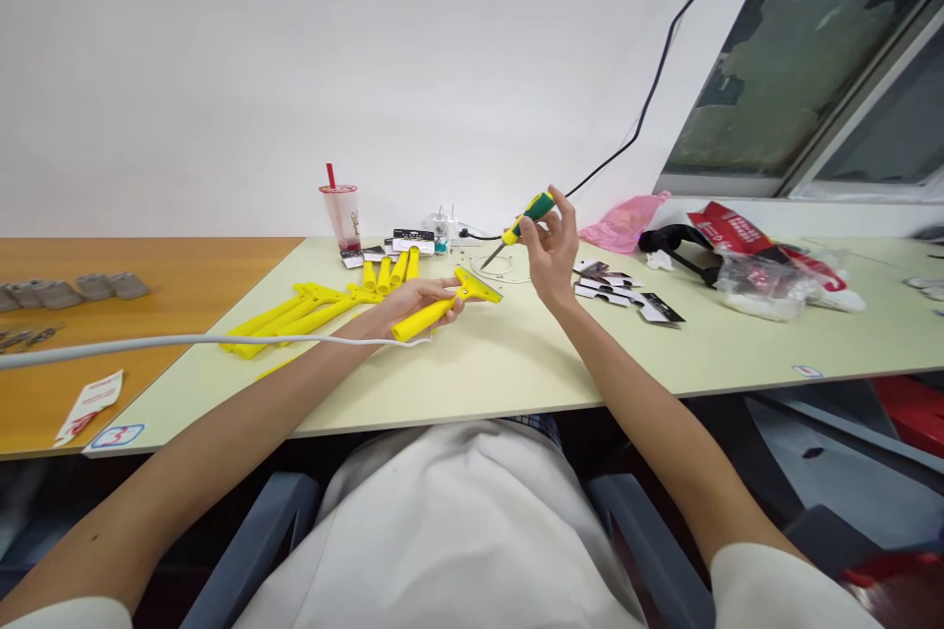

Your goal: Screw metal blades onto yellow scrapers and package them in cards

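The left hand (422,303) reaches forward over the table (508,364), palm turned up and fingers curled around a yellow scraper (422,320), its head pointing away to the right. The right hand (553,251) is raised beside it, wrist bent, fingertips closed on a green-and-yellow screwdriver (528,219) tilted down to the left. The screwdriver's tip is near the scraper's head; whether they touch cannot be told. More yellow scrapers (310,310) lie left of the left hand, and black-and-white cards (626,293) right of the right wrist. Table surface stretches between the held scraper and the front edge.
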